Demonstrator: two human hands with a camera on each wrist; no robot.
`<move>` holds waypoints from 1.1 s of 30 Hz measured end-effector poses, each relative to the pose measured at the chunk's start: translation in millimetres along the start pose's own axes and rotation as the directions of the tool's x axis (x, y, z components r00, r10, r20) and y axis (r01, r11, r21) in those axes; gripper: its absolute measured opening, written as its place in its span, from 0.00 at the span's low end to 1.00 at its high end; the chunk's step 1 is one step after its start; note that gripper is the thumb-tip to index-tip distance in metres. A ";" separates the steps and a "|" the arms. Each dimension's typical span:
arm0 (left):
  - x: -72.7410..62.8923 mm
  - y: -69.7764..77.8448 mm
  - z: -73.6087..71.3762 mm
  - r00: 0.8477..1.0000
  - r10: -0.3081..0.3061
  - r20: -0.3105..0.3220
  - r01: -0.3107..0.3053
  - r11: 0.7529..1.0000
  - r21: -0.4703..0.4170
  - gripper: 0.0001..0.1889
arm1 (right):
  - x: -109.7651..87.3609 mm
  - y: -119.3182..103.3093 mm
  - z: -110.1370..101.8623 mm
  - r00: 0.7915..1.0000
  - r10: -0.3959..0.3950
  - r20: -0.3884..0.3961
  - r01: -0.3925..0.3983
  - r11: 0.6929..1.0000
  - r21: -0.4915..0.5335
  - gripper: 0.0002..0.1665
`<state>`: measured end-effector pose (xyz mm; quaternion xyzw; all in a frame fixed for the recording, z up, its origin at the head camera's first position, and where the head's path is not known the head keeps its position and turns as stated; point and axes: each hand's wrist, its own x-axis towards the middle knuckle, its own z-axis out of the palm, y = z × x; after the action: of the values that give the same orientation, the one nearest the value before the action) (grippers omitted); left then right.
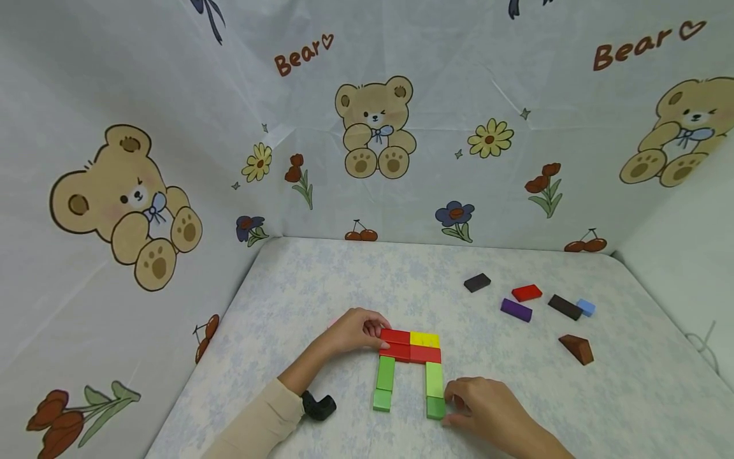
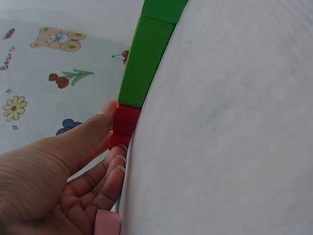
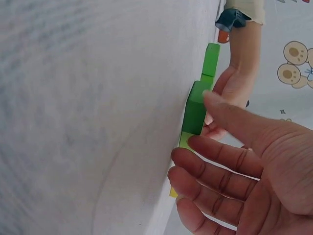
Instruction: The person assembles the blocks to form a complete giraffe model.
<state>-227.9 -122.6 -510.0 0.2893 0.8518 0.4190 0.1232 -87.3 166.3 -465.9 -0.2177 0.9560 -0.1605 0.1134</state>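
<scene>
On the table lies a flat arrangement of blocks: red blocks (image 1: 395, 351) and a yellow block (image 1: 424, 339) form two rows across the top. A left leg of green blocks (image 1: 385, 375) and a right leg, a light green block (image 1: 434, 380) above a darker green block (image 1: 435, 407), run down toward me. My left hand (image 1: 358, 331) pinches the left ends of the two red rows, thumb on the near side (image 2: 126, 119), fingertips on the far side. My right hand (image 1: 490, 405) rests beside the right leg, fingers loosely bent, its fingertips right at the darker green block's edge.
Toward the back right lie black blocks (image 1: 477, 282), a red block (image 1: 527, 292), a purple block (image 1: 517, 310), a light blue block (image 1: 586, 307) and a brown triangular block (image 1: 576, 349). A pink block (image 2: 107, 223) lies behind my left hand. Printed cloth (image 1: 436, 76) hangs around the table.
</scene>
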 end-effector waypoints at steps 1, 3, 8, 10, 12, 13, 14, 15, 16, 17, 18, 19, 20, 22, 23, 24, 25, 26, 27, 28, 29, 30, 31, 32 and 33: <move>0.1 0.0 -0.1 1.000 -0.001 0.001 0.001 1.000 -0.002 0.15 | 0.1 0.0 0.0 1.000 -0.001 0.001 0.001 1.000 0.000 0.17; 0.4 0.0 0.0 1.000 -0.004 0.002 0.004 1.000 -0.003 0.16 | -0.2 -0.1 -0.1 1.000 -0.001 0.003 0.001 1.000 0.001 0.17; 0.3 0.6 0.6 1.000 -0.010 0.003 0.010 1.000 0.000 0.16 | -0.8 -0.8 -1.1 1.000 0.003 -0.003 -0.003 1.000 0.003 0.17; 0.1 0.9 0.7 1.000 -0.008 0.001 0.008 1.000 0.002 0.16 | -1.2 -0.5 -2.1 1.000 -0.003 -0.015 0.003 1.000 -0.002 0.16; 0.0 1.1 0.6 1.000 -0.005 0.001 0.005 1.000 0.001 0.16 | -1.6 0.0 -3.4 1.000 -0.012 -0.026 0.012 1.000 -0.003 0.16; -0.1 1.0 0.6 1.000 -0.005 0.001 0.005 1.000 0.000 0.16 | -1.9 0.3 -4.3 0.999 -0.017 -0.031 0.017 1.000 -0.003 0.16; -0.2 0.9 0.6 1.000 -0.005 0.002 0.005 1.000 -0.002 0.15 | -2.1 0.8 -5.0 0.999 -0.021 -0.036 0.021 1.000 -0.002 0.15; -0.3 0.7 0.6 1.000 -0.007 0.003 0.007 1.000 -0.003 0.15 | -2.2 1.4 -5.9 0.999 -0.022 -0.039 0.022 1.000 0.000 0.15; -0.5 0.6 0.6 1.000 -0.008 0.004 0.008 1.000 -0.007 0.15 | -2.3 2.1 -7.0 0.999 -0.021 -0.043 0.021 1.000 0.003 0.15; -0.6 0.4 0.6 1.000 -0.009 0.005 0.009 1.000 -0.008 0.15 | -2.0 2.8 -8.0 0.999 -0.017 -0.046 0.018 1.000 0.007 0.15; -0.6 0.3 0.6 1.000 -0.012 0.005 0.013 1.000 -0.008 0.15 | -1.8 3.7 -9.3 0.999 -0.010 -0.048 0.010 1.000 0.007 0.15; -0.7 0.2 0.5 1.000 -0.014 0.004 0.014 1.000 -0.008 0.15 | -1.7 4.6 -10.7 0.998 -0.004 -0.055 0.004 1.000 0.008 0.15; -0.8 0.1 0.4 1.000 -0.013 0.003 0.013 1.000 -0.007 0.16 | -1.4 5.6 -12.0 0.998 0.006 -0.064 -0.006 1.000 0.006 0.15; -0.8 0.3 0.0 1.000 -0.012 0.001 0.012 1.000 -0.004 0.16 | -1.3 7.5 -15.4 0.996 0.030 -0.083 -0.030 1.000 0.001 0.15; -0.7 0.2 0.0 1.000 -0.013 0.000 0.013 1.000 -0.001 0.16 | -0.9 8.3 -17.3 0.995 0.049 -0.090 -0.049 0.999 0.002 0.15; -0.6 0.5 -0.2 1.000 -0.013 0.000 0.013 1.000 0.002 0.16 | -0.5 9.0 -19.3 0.993 0.071 -0.099 -0.072 0.997 -0.004 0.14; -0.5 0.6 -0.3 1.000 -0.010 -0.001 0.010 1.000 0.002 0.16 | -0.1 9.5 -21.1 0.989 0.095 -0.109 -0.097 0.995 -0.008 0.14; -0.5 1.0 -0.5 1.000 -0.008 -0.001 0.008 1.000 0.002 0.16 | 0.7 10.5 -23.4 0.986 0.119 -0.116 -0.121 0.993 -0.012 0.14; -0.5 1.3 -0.6 1.000 -0.007 -0.001 0.007 1.000 0.002 0.16 | 1.4 11.8 -25.9 0.983 0.142 -0.120 -0.144 0.989 -0.014 0.14; -0.5 1.3 -0.5 1.000 -0.006 -0.001 0.006 1.000 0.000 0.16 | 2.1 13.1 -28.4 0.979 0.161 -0.128 -0.165 0.986 -0.019 0.14; -0.3 1.2 -0.4 1.000 -0.006 0.000 0.006 1.000 0.000 0.16 | 2.5 14.4 -31.3 0.975 0.179 -0.134 -0.184 0.983 -0.022 0.14; -0.3 1.3 -0.4 1.000 -0.005 0.001 0.005 1.000 -0.003 0.16 | 2.6 16.3 -34.2 0.972 0.183 -0.144 -0.189 0.982 -0.026 0.15; -0.2 1.3 -0.3 1.000 -0.003 0.001 0.003 1.000 -0.005 0.16 | 2.3 18.4 -37.4 0.971 0.182 -0.154 -0.187 0.982 -0.025 0.15; -0.1 1.2 -0.1 1.000 -0.005 0.003 0.005 1.000 -0.007 0.16 | 2.0 20.9 -41.2 0.971 0.173 -0.162 -0.179 0.983 -0.024 0.15; 0.1 1.1 0.0 1.000 -0.007 0.005 0.007 1.000 -0.008 0.16 | 1.7 23.2 -44.4 0.970 0.172 -0.173 -0.178 0.984 -0.024 0.15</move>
<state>-227.5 -122.0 -509.1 0.2866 0.8509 0.4213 0.1278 -110.3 196.7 -433.4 -0.1202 0.9807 -0.1490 0.0406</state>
